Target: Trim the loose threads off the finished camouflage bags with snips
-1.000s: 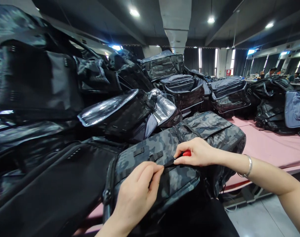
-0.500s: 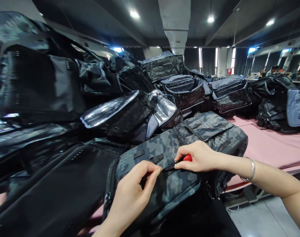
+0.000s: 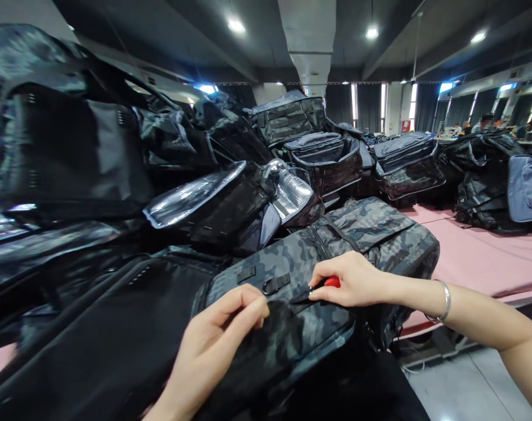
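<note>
A grey-black camouflage backpack lies in front of me on the pink-topped table. Over its near side, my left hand is closed in a pinch; whatever is between thumb and finger is too small to make out. My right hand rests at the bag's front and grips a small red-handled tool. Its dark tip pokes out at the fingertips, and most of it is hidden in the hand. Between the hands runs a dark seam or pocket edge. A black D-ring on a webbing loop sits just above my left fingertips.
More bags are heaped on the left and behind, among them one with a silver-lined flap. A large black panel lies at the near left. The pink table stretches right, with another bag on it. People sit far back.
My left hand has moved left and slightly down, still pinched, away from the right hand. The D-ring shows more fully. My right hand has hardly moved.
</note>
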`<state>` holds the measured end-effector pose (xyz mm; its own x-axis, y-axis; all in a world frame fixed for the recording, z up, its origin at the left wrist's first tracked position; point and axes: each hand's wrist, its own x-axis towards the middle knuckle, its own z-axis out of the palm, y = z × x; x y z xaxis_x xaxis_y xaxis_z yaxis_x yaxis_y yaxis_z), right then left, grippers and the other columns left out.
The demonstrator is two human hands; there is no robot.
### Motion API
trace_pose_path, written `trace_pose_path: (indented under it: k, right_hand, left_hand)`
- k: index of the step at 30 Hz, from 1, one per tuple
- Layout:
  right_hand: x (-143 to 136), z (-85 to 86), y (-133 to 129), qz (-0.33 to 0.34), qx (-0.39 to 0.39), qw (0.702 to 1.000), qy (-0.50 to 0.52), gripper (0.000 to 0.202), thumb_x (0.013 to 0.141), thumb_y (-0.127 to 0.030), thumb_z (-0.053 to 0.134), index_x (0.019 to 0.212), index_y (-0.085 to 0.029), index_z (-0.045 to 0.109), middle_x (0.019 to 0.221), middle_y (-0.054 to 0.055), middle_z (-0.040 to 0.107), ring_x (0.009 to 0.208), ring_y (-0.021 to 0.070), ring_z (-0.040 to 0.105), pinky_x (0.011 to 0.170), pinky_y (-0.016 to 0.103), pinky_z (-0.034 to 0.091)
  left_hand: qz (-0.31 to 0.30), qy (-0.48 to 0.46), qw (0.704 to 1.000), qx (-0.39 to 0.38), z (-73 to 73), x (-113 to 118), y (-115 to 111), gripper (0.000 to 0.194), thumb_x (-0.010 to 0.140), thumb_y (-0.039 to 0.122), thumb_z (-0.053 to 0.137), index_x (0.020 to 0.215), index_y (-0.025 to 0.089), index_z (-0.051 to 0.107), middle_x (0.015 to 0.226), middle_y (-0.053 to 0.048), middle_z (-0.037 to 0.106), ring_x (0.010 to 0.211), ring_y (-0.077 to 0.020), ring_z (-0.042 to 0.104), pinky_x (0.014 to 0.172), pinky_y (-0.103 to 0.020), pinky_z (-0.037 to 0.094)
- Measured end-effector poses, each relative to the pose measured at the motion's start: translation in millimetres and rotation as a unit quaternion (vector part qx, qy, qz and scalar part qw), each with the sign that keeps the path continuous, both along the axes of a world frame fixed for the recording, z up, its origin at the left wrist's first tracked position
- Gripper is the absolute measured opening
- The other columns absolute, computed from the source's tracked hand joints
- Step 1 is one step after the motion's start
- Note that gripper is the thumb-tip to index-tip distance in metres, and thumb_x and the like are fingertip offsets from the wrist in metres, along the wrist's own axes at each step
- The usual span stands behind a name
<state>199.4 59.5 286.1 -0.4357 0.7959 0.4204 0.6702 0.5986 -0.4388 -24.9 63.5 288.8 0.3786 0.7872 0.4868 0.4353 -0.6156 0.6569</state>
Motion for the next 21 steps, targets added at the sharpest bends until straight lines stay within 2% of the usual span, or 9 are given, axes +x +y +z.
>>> trace_pose_path:
  k: [3,5,7,8,10,12,16,19,21]
  right_hand:
    - [0,-0.5,0,-0.003,-0.011,1.000,0.024,0.015,0.076,-0.033,0.068,0.082,-0.019,0.068,0.078,0.000,0.071,0.071,0.0133,0.065,0.066,0.020,0.042]
    - [1,-1.2,1,0.005,-0.037,0.997,0.069,0.013,0.075,-0.031,0.069,0.080,-0.019,0.069,0.079,0.000,0.071,0.072,0.0128,0.064,0.068,0.021,0.042]
    - [3,-2.1,3,0.038,-0.083,0.985,0.147,0.013,0.075,-0.030,0.068,0.078,-0.017,0.068,0.081,0.001,0.070,0.074,0.0125,0.064,0.069,0.021,0.043]
    - [3,-2.5,3,0.060,-0.105,0.975,0.188,0.015,0.075,-0.030,0.068,0.076,-0.016,0.067,0.081,0.001,0.070,0.074,0.0124,0.063,0.069,0.021,0.044]
    - [4,-3.1,5,0.092,-0.131,0.954,0.253,0.017,0.074,-0.031,0.067,0.073,-0.014,0.066,0.080,0.002,0.069,0.072,0.0119,0.061,0.068,0.021,0.045]
    - [3,-3.3,6,0.092,-0.136,0.943,0.288,0.018,0.072,-0.031,0.068,0.071,-0.013,0.065,0.076,0.002,0.067,0.069,0.0111,0.059,0.067,0.022,0.044]
    - [1,-3.4,8,0.061,-0.146,0.930,0.332,0.019,0.071,-0.032,0.068,0.072,-0.013,0.064,0.069,-0.001,0.063,0.061,0.0084,0.053,0.062,0.021,0.042]
    - [0,-3.9,10,0.046,-0.149,0.924,0.349,0.022,0.069,-0.034,0.069,0.074,-0.013,0.064,0.067,-0.002,0.060,0.056,0.0069,0.048,0.058,0.020,0.039]
    - [0,-4.2,10,0.039,-0.145,0.923,0.354,0.022,0.068,-0.034,0.070,0.074,-0.013,0.064,0.066,-0.002,0.059,0.056,0.0067,0.047,0.058,0.020,0.037]
  left_hand:
    - [0.025,0.016,1.000,0.004,1.5,-1,7,0.039,0.082,0.046,0.047,0.053,0.020,0.053,0.056,0.001,0.054,0.055,-0.0125,0.053,0.056,-0.023,0.046]
    - [0.046,0.017,0.999,0.003,-2.6,-2,14,0.029,0.077,0.048,0.054,0.072,0.021,0.063,0.070,-0.001,0.065,0.065,-0.0151,0.061,0.064,-0.025,0.050]
    - [0.048,0.009,0.998,-0.027,-9.6,-3,22,0.035,0.074,0.050,0.057,0.094,0.021,0.064,0.087,-0.004,0.070,0.074,-0.0178,0.065,0.069,-0.028,0.053]
    - [0.047,0.007,0.998,-0.048,-13.4,-4,25,0.039,0.074,0.050,0.056,0.099,0.021,0.063,0.092,-0.006,0.070,0.074,-0.0184,0.066,0.069,-0.029,0.054]
    - [0.056,0.007,0.996,-0.074,-19.6,-5,30,0.040,0.075,0.051,0.054,0.097,0.019,0.064,0.092,-0.007,0.070,0.070,-0.0181,0.066,0.065,-0.029,0.055]
    - [0.081,0.013,0.994,-0.068,-22.3,-7,32,0.038,0.075,0.050,0.053,0.093,0.019,0.065,0.088,-0.006,0.070,0.065,-0.0172,0.066,0.063,-0.028,0.055]
    - [0.117,0.095,0.988,0.023,-17.7,-6,34,0.033,0.079,0.046,0.049,0.089,0.022,0.068,0.084,-0.003,0.071,0.061,-0.0164,0.064,0.064,-0.028,0.053]
    - [0.099,0.189,0.969,0.124,-12.3,-1,37,0.033,0.082,0.042,0.043,0.085,0.023,0.070,0.088,-0.005,0.071,0.075,-0.0194,0.066,0.073,-0.030,0.051]
    - [0.085,0.249,0.951,0.162,-10.2,3,39,0.034,0.083,0.037,0.040,0.086,0.023,0.071,0.088,-0.005,0.070,0.078,-0.0197,0.066,0.071,-0.029,0.051]
